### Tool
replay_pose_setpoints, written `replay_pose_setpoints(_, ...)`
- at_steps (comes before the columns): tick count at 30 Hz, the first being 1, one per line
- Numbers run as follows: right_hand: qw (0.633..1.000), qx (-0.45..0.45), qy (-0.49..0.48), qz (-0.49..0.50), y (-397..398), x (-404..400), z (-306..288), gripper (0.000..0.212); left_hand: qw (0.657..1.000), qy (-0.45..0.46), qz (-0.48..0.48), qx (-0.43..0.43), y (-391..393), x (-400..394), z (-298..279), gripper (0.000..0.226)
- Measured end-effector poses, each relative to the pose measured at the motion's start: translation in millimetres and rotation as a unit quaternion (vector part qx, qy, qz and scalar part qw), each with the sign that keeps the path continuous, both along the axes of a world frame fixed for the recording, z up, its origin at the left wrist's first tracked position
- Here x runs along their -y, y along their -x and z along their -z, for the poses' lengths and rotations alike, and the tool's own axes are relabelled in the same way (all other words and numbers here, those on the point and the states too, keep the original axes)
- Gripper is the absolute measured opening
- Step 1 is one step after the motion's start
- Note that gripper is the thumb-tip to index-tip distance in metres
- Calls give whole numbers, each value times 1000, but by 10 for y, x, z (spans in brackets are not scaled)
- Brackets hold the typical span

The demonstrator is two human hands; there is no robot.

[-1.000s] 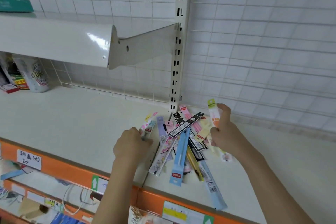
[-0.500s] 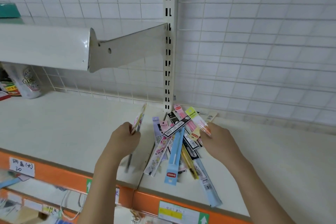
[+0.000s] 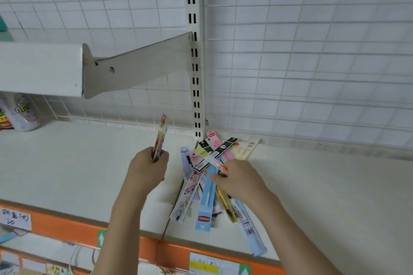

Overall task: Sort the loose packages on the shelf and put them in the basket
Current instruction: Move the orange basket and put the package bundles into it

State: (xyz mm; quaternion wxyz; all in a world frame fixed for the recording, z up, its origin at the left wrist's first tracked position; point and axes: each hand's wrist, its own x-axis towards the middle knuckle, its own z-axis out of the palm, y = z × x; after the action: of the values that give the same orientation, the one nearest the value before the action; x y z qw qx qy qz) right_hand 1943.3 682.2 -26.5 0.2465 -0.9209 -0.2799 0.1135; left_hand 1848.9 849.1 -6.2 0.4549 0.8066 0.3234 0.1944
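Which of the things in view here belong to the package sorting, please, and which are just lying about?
Part of the job:
- loose packages piled on the shelf
- packages gripped upright in the left hand
- right hand, pinching a package in the pile

Just lying about:
- can, far left
- handwritten price tag
- upper shelf bracket
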Motion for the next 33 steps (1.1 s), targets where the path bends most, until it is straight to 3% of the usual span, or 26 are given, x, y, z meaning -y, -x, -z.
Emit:
replay_pose_setpoints(4, 999, -1, 30, 17, 57, -103, 38, 45, 1000, -21, -15, -7, 92, -61, 24, 39)
replay_pose_setpoints(9, 999, -3, 40, 30, 41, -116, 10, 40, 999, -35, -31, -18, 178, -45, 35, 38)
replay_pose_setpoints(18, 989, -60, -92, 97, -177, 261, -142, 36, 999, -26, 5, -46, 33, 148, -6, 38)
replay_pose_setpoints(23, 980, -50, -160, 107, -299, 554, -232, 14, 998, -37, 12, -59, -186, 354, -72, 43)
replay_pose_setpoints(33, 966, -3, -214, 142, -696, 1197, -315, 37, 978, -138, 26, -152, -957, 763, 51, 32)
